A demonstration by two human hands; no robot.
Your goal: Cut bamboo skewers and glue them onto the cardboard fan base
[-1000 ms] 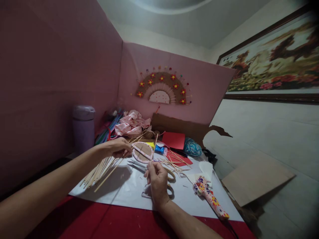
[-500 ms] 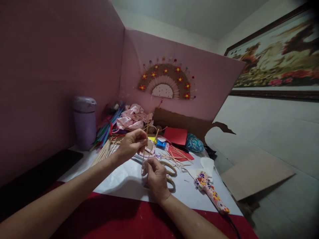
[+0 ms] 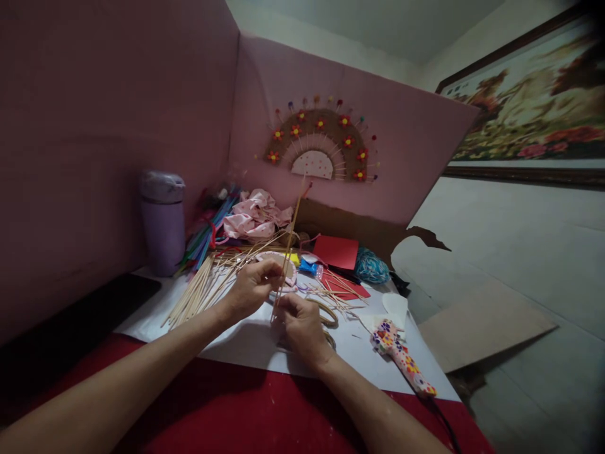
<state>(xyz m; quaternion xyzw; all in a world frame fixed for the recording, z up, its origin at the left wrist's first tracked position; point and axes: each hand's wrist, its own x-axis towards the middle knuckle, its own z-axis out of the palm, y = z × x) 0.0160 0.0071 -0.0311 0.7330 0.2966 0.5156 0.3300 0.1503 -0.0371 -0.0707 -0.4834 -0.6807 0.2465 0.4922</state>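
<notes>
Thin bamboo sticks (image 3: 293, 227) stand upright and slightly tilted between my two hands, side by side; I make out about two of them. My left hand (image 3: 255, 289) is closed, pinching them around the middle. Lower down, the fingers of my right hand (image 3: 302, 328) are closed on their bottom ends. Behind my left hand lies a round piece with a pink edge and brown centre (image 3: 292, 270), partly covered. Scissors (image 3: 326, 313) rest beside my right hand, their blades hidden.
Bamboo sticks (image 3: 191, 296) lie fanned at left near a purple bottle (image 3: 163, 224). Pink cloth (image 3: 255, 214), red paper (image 3: 336, 251) and blue yarn (image 3: 372, 265) sit at the back. A flower-patterned glue gun (image 3: 401, 359) with a cord lies at right. A decorated cardboard arch (image 3: 321, 126) hangs behind.
The sticks, spread apart at the top before, are now close together. My left hand has come down a little towards my right. The view has shifted slightly.
</notes>
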